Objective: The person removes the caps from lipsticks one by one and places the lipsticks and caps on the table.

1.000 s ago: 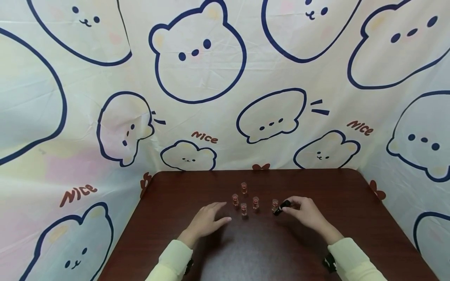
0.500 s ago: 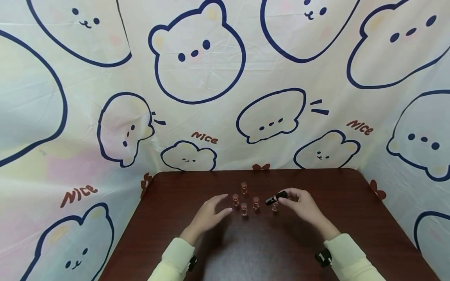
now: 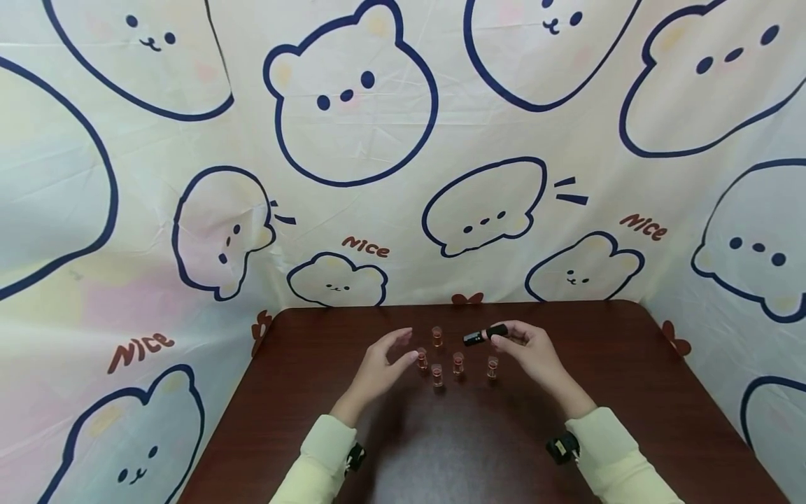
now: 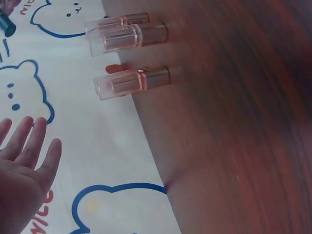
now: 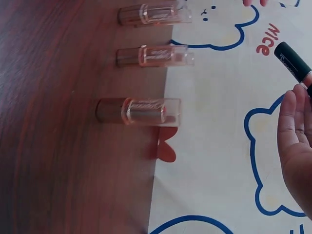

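Observation:
My right hand point(image 3: 532, 355) pinches a black lipstick tube point(image 3: 476, 337) with a pinkish band near its middle. It is tilted and held above the table. The right wrist view also shows the black tube, partly hidden by fingers. My left hand point(image 3: 380, 364) holds nothing, its fingers loosely bent and spread. Its thumb tip is close beside a rose-gold lipstick point(image 3: 422, 360) with a clear cap; whether they touch I cannot tell. More such lipsticks stand upright: one at the back point(image 3: 437, 337), one in front point(image 3: 437, 376), one in the middle point(image 3: 458, 364), one at the right point(image 3: 492, 369).
The dark brown wooden table point(image 3: 453, 448) has rounded back corners. A pale cloth point(image 3: 352, 217) printed with bear outlines hangs behind it and along both sides. Dark devices are strapped to both wrists, below pale sleeves point(image 3: 620, 448).
My right hand has lifted the black tube from beside the rightmost lipstick, moving up and leftward. My left hand has risen slightly beside the leftmost lipstick. The standing lipsticks have stayed put.

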The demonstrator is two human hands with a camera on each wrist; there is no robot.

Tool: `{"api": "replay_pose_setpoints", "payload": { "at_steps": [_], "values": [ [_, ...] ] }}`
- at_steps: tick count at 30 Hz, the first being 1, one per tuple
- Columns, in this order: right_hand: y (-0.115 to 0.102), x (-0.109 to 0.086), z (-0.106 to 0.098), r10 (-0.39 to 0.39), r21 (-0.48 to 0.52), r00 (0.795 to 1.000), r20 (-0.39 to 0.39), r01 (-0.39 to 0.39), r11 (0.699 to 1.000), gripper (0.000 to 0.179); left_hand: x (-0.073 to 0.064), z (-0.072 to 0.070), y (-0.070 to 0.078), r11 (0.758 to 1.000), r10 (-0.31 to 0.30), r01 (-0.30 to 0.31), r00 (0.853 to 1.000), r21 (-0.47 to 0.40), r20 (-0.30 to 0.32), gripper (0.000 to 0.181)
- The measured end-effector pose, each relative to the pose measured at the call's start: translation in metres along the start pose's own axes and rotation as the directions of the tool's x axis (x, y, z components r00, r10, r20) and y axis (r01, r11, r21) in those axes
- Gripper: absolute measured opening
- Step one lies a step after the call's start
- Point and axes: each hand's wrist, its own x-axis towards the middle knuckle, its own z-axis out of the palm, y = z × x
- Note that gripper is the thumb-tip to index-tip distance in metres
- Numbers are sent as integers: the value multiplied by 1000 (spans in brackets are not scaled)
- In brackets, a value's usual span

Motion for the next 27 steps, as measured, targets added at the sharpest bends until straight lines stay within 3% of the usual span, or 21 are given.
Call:
{"api": "replay_pose_setpoints", "payload": {
  "at_steps": [5,15,20,27],
  "values": [
    [-6,3,6,-18,48,1000,-24,19,999,38,0,-4,32,997,18,-17,1000,-69,9,45],
    [-11,4,14,-10,160,999,-41,16,987,40,6,5,36,987,67,-67,998,-147,-4,43],
    [-11,4,18,-14,218,998,-62,27,976,37,9,11,38,978,56,-54,998,-204,3,43],
    [-16,5,28,-27,318,996,-80,51,947,30,14,15,43,932,5,-5,1000,-362,-1,41]
  ]
}}
